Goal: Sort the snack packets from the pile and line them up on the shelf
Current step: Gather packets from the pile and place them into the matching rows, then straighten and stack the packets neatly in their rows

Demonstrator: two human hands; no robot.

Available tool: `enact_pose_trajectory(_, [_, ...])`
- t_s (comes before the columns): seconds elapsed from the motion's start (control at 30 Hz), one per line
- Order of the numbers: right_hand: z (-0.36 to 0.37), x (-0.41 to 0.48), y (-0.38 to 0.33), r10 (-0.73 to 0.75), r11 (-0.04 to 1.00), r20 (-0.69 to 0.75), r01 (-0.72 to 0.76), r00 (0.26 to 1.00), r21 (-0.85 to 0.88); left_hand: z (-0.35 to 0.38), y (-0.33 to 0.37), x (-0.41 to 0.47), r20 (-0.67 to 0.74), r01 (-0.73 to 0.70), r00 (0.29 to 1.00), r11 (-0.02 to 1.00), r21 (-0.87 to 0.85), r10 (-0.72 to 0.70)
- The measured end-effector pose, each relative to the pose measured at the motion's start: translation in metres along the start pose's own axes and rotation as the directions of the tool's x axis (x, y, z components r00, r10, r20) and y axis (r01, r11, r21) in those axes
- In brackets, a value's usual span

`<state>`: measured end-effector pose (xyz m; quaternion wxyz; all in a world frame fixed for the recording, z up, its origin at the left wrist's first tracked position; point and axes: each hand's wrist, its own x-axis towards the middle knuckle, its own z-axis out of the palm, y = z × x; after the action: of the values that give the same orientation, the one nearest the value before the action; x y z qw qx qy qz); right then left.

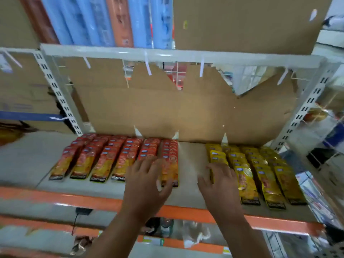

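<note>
Several rows of red snack packets [104,157] lie overlapped on the left half of the grey shelf [191,161]. Rows of yellow snack packets [264,170] fill the right half. My left hand [147,181] lies with spread fingers on the two rightmost red rows, covering their front packets. My right hand [217,181] rests with straight fingers against the left edge of the leftmost yellow row. A bare strip of shelf separates the two groups between my hands.
Torn brown cardboard [176,108] backs the shelf. An orange front rail [93,200] runs below my wrists. White slotted uprights [55,86] stand at both sides. Blue and orange packages [111,21] stand on the shelf above. Bottles and bags sit on the lower shelf.
</note>
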<state>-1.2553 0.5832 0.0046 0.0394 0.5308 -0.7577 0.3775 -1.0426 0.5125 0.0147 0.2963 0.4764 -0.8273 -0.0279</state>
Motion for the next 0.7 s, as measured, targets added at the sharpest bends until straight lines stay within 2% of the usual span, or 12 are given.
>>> enact_pose_trajectory(0.1, [0.023,-0.005,-0.068,-0.091,0.995,0.063,0.088,0.994,0.051,-0.052,-0.060,-0.011,-0.099,0.083,0.992,0.996,0.013,-0.082])
enact_pose_trajectory(0.2, [0.051,-0.016,-0.153,-0.186,0.970,0.048,0.176,0.981,0.168,-0.112,-0.128,-0.037,-0.169,0.173,0.972,0.984,0.029,-0.166])
enact_pose_trajectory(0.3, [0.084,-0.031,-0.239,-0.293,0.934,0.045,0.276,0.955,0.229,-0.168,-0.195,-0.070,-0.213,0.252,0.948,0.967,0.044,-0.237])
enact_pose_trajectory(0.43, [0.132,-0.052,-0.339,-0.379,0.889,0.087,0.337,0.921,0.311,-0.236,-0.266,-0.114,-0.250,0.389,0.897,0.919,0.055,-0.365])
enact_pose_trajectory(0.7, [0.202,-0.082,-0.471,-0.524,0.808,0.186,0.415,0.831,0.419,-0.308,-0.364,-0.162,-0.322,0.556,0.797,0.829,0.057,-0.512])
